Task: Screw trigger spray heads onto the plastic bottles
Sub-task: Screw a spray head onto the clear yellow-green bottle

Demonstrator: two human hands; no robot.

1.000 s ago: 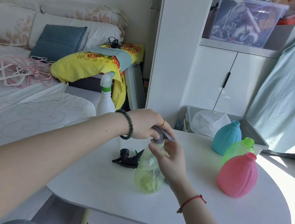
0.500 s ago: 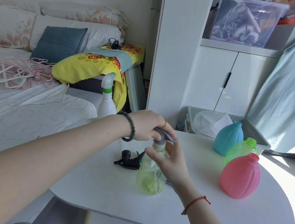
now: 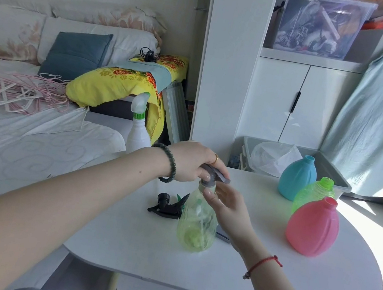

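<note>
My left hand (image 3: 195, 162) reaches in from the left with the forearm stretched across the frame, wrist slightly bent down, fingers curled closed over the grey trigger spray head (image 3: 214, 175) that sits on the neck of the translucent green bottle (image 3: 196, 225); that bottle stands upright near the middle of the white surface (image 3: 313, 289); my right hand (image 3: 228, 206) comes up from the lower right, palm turned toward the bottle, fingers loosely bent and partly spread, the thumb tip touching the bottle's shoulder just under the grey collar, so it steadies rather than wraps; a black spray head (image 3: 166, 207) lies on its side just left of the bottle, touching the surface; well to the right stand three uncapped bottles close together, the pink bottle (image 3: 312, 228) nearest me, the green ribbed bottle (image 3: 313, 194) behind it and the blue bottle (image 3: 297, 177) farthest; a white spray bottle (image 3: 138, 128) with a green collar stands beyond the surface's far left edge, beside the bed (image 3: 19, 145).
</note>
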